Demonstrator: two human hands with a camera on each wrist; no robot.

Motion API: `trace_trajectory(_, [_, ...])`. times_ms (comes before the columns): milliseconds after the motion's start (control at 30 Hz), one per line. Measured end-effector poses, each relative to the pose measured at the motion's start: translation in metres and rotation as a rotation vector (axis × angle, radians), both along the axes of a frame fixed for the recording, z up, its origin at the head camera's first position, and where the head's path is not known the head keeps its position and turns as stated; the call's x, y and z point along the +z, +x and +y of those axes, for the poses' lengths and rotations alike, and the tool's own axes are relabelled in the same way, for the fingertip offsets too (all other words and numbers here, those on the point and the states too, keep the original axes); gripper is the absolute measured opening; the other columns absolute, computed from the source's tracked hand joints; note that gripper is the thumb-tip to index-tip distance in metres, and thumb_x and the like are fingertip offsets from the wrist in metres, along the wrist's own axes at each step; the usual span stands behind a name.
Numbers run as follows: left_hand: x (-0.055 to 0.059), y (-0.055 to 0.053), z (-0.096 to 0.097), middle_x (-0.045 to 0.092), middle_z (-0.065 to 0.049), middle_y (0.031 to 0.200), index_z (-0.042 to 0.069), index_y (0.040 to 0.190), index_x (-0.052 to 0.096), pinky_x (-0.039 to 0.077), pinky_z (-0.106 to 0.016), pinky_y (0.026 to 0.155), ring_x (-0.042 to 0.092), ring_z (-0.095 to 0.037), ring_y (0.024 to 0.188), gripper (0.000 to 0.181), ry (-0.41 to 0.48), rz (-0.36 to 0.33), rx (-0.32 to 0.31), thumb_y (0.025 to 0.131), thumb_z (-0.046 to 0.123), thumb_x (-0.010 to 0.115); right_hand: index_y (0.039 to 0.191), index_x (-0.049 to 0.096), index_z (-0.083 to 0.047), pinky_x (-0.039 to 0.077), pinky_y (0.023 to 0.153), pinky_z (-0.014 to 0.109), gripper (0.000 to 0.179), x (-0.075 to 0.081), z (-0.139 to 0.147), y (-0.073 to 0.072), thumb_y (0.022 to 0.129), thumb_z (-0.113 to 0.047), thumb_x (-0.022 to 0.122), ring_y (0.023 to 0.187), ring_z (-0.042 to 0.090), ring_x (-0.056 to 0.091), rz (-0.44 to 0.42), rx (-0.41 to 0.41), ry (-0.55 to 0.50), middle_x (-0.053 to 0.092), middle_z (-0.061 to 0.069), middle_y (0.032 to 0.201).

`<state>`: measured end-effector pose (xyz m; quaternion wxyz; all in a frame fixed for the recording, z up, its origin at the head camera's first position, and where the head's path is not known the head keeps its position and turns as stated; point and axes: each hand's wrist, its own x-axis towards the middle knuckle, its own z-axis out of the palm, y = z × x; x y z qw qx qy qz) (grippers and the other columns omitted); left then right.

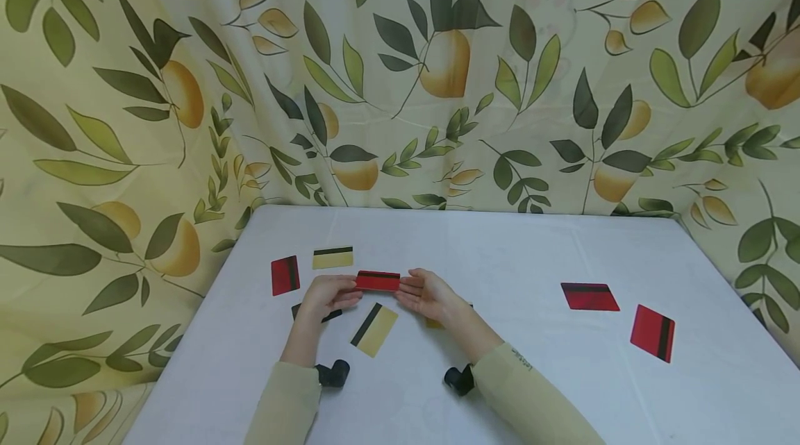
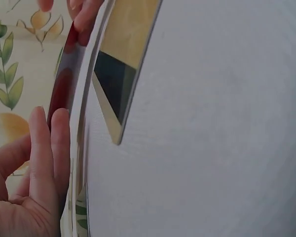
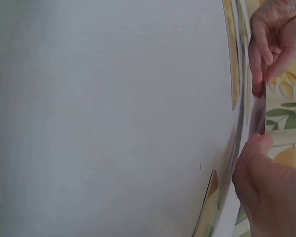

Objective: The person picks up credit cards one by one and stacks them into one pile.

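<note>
Both hands hold a red card with a black stripe [image 1: 378, 281], one at each short end. My left hand [image 1: 325, 296] pinches its left end; my right hand [image 1: 431, 296] pinches the right end. In the left wrist view the card appears nearly edge-on, raised off the table, its face shiny. Just below the held card lies a gold card with a black stripe [image 1: 373, 330]. A dark-striped card [image 1: 332, 316] is partly covered by the left hand, and another gold card [image 1: 434, 323] shows from under the right wrist.
Left of the hands lie a red card [image 1: 285, 275] and a gold card [image 1: 333, 259]. Two red cards, one flat-lying [image 1: 590, 298] and one turned [image 1: 653, 334], are far right on the white table [image 1: 500, 244]. A leaf-and-fruit patterned curtain [image 1: 400, 119] hangs behind.
</note>
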<state>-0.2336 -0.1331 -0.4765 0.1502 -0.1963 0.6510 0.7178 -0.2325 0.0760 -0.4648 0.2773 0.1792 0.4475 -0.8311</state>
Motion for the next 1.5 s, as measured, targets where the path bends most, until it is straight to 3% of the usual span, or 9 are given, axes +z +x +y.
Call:
trace_trajectory(233, [0.002, 0.000, 0.006, 0.066, -0.019, 0.100, -0.004, 0.117, 0.058, 0.056, -0.033, 0.068, 0.068, -0.022, 0.075, 0.030, 0.030, -0.002, 0.013, 0.088, 0.000, 0.056, 0.133, 0.035, 0.009, 0.036, 0.102, 0.042, 0.045, 0.007, 0.007, 0.004, 0.096, -0.016, 0.038, 0.121, 0.038, 0.042, 0.039, -0.019, 0.045, 0.039, 0.026, 0.133])
trace_trajectory(533, [0.013, 0.007, 0.024, 0.068, -0.016, 0.094, -0.004, 0.117, 0.059, 0.056, -0.037, 0.069, 0.068, -0.023, 0.073, 0.032, 0.084, 0.051, 0.048, 0.085, -0.001, 0.058, 0.136, 0.039, 0.000, 0.039, 0.100, 0.043, 0.044, 0.014, 0.024, 0.011, 0.097, -0.021, 0.038, 0.105, 0.029, 0.057, 0.088, 0.024, 0.136, 0.049, 0.024, 0.124])
trace_trajectory(733, [0.014, 0.013, 0.037, 0.069, -0.015, 0.088, -0.004, 0.114, 0.061, 0.057, -0.031, 0.064, 0.068, -0.020, 0.069, 0.032, 0.068, 0.086, 0.012, 0.082, -0.001, 0.062, 0.135, 0.042, -0.002, 0.042, 0.097, 0.042, 0.045, 0.018, 0.038, 0.020, 0.095, -0.021, 0.048, 0.092, 0.022, 0.063, 0.089, 0.001, 0.204, 0.058, 0.017, 0.109])
trace_trajectory(1033, [0.012, 0.023, 0.056, 0.069, -0.012, 0.083, -0.004, 0.114, 0.060, 0.056, -0.029, 0.062, 0.068, -0.018, 0.068, 0.032, 0.088, 0.111, -0.059, 0.083, 0.002, 0.062, 0.133, 0.045, -0.001, 0.054, 0.076, 0.028, 0.044, 0.020, 0.057, 0.033, 0.092, -0.014, 0.054, 0.081, 0.014, 0.066, 0.166, 0.005, 0.331, 0.066, 0.005, 0.097])
trace_trajectory(1267, [0.007, 0.030, 0.074, 0.068, -0.009, 0.079, -0.008, 0.116, 0.058, 0.056, -0.031, 0.061, 0.068, -0.019, 0.069, 0.034, 0.146, 0.110, -0.085, 0.082, 0.000, 0.062, 0.131, 0.047, -0.001, 0.055, 0.066, 0.023, 0.046, 0.017, 0.071, 0.042, 0.087, -0.006, 0.059, 0.070, 0.012, 0.066, 0.142, -0.056, 0.385, 0.068, 0.005, 0.085])
trace_trajectory(1500, [0.006, 0.039, 0.089, 0.069, -0.016, 0.086, -0.007, 0.112, 0.060, 0.056, -0.033, 0.062, 0.068, -0.021, 0.068, 0.032, 0.125, 0.090, -0.111, 0.081, -0.001, 0.063, 0.132, 0.045, 0.002, 0.055, 0.064, 0.023, 0.049, 0.017, 0.085, 0.056, 0.086, -0.003, 0.060, 0.069, 0.012, 0.067, 0.125, -0.067, 0.410, 0.069, 0.004, 0.078])
